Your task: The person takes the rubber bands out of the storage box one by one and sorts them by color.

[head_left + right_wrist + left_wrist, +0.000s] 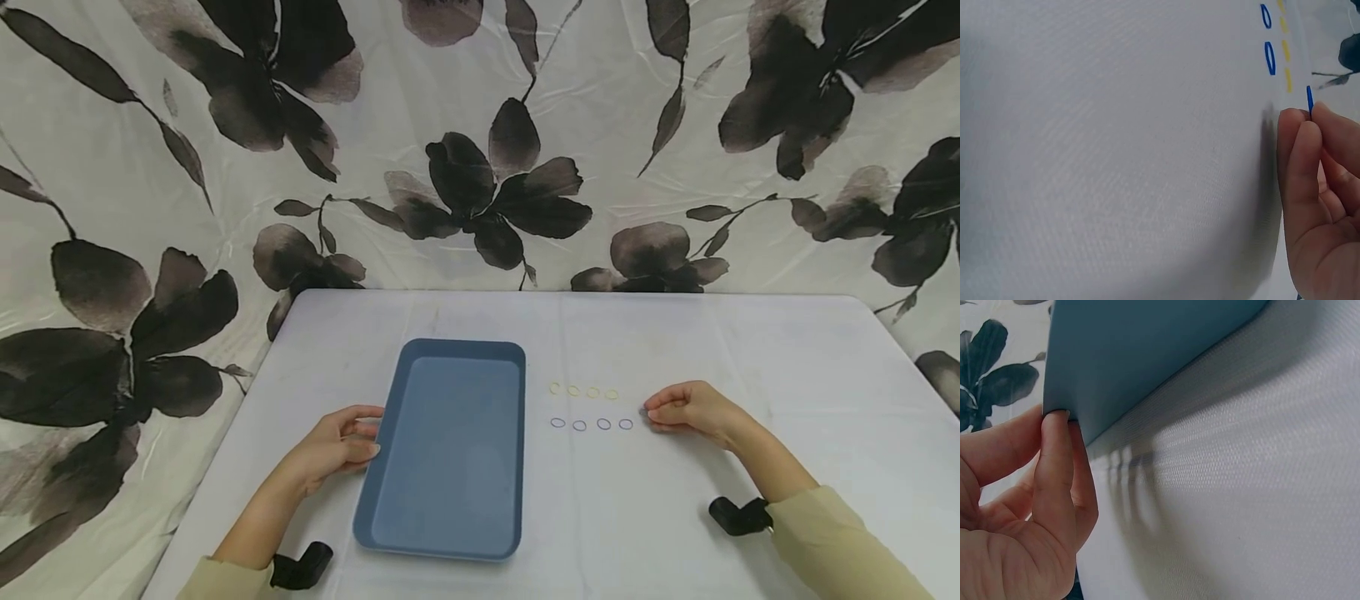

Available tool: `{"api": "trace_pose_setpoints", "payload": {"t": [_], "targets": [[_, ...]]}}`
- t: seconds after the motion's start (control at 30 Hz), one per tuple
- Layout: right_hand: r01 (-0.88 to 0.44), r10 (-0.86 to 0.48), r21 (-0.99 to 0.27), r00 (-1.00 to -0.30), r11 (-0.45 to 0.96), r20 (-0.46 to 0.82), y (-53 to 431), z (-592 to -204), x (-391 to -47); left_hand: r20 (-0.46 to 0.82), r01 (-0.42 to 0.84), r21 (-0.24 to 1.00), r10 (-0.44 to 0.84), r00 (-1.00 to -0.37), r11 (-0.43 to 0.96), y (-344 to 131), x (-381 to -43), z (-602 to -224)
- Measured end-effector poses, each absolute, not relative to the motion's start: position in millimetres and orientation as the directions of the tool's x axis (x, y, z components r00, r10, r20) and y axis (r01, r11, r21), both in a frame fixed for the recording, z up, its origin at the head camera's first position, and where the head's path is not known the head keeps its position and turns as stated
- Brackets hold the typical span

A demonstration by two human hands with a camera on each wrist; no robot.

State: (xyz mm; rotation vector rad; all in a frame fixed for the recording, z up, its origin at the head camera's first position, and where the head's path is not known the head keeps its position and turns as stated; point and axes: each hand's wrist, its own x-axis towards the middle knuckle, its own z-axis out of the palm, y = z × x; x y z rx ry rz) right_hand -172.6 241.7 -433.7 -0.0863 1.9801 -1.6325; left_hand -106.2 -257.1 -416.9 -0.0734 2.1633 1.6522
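My left hand (335, 446) pinches the left rim of a blue rectangular tray (450, 450); in the left wrist view its thumb and fingers lie on both sides of the tray's edge (1104, 369). My right hand (693, 411) pinches a small blue rubber band (1310, 100) between thumb and fingertips, and part of the band sticks out past them. To the left of that hand, a row of blue rubber bands (603, 424) lies on the cloth. Farther back runs a row of yellow rubber bands (593, 392), several in each row.
A white cloth (660, 517) covers the table. The rubber bands lie just right of the tray. Behind the table's back edge hangs a curtain with dark flowers (465, 183). Black wrist cameras (738, 515) sit by both sleeves.
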Motion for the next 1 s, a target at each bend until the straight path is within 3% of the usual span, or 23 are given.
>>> {"api": "trace_pose_setpoints", "payload": {"t": [0.57,0.83,1.0], "targets": [[0.123,-0.321,-0.816,-0.878,0.565,-0.355,230.0,-432.9,-170.7,-0.363,-0.293,0.905,0.199,-0.91,0.309,-257.6,-107.6,-415.4],[0.091,-0.313,-0.773,-0.88,0.627,-0.357,231.5,-429.2,-171.2,-0.356,-0.276,0.899,0.2,-0.913,0.34,-260.5,-109.6,-416.2],[0.058,-0.308,-0.762,-0.893,0.645,-0.329,241.7,-424.7,-171.8,-0.292,-0.195,0.915,0.246,-0.924,0.354,-268.3,-108.9,-417.2]]}}
